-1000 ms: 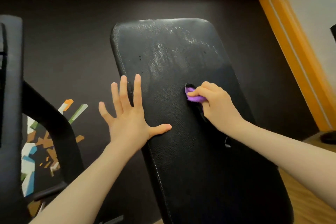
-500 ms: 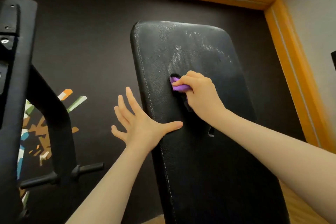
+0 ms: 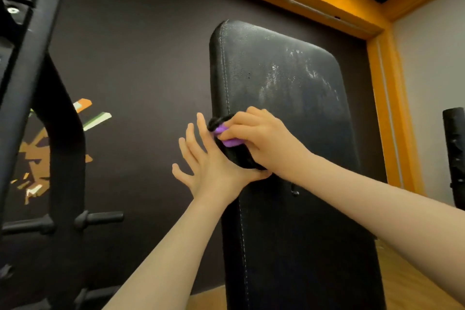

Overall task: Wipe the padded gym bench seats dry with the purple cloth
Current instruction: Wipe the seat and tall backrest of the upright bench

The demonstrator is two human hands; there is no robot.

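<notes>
A black padded bench pad (image 3: 289, 88) fills the middle of the view, with pale wet streaks across its upper part. My right hand (image 3: 261, 138) grips a bunched purple cloth (image 3: 230, 139) and presses it against the pad's left edge. Only a small fold of the cloth shows between the fingers. My left hand (image 3: 203, 168) lies against the pad's left side with fingers straight and spread, its thumb resting on the pad face just below the right hand.
A black machine frame (image 3: 27, 63) with two horizontal pegs (image 3: 100, 218) stands at the left. Behind is a dark mat with a coloured graphic (image 3: 37, 158), framed by an orange border (image 3: 385, 98). A black roller (image 3: 455, 153) stands at the right edge.
My right hand has swept the cloth leftwards from the middle of the pad to its left edge. My left hand stayed at that edge. The camera tilted upward.
</notes>
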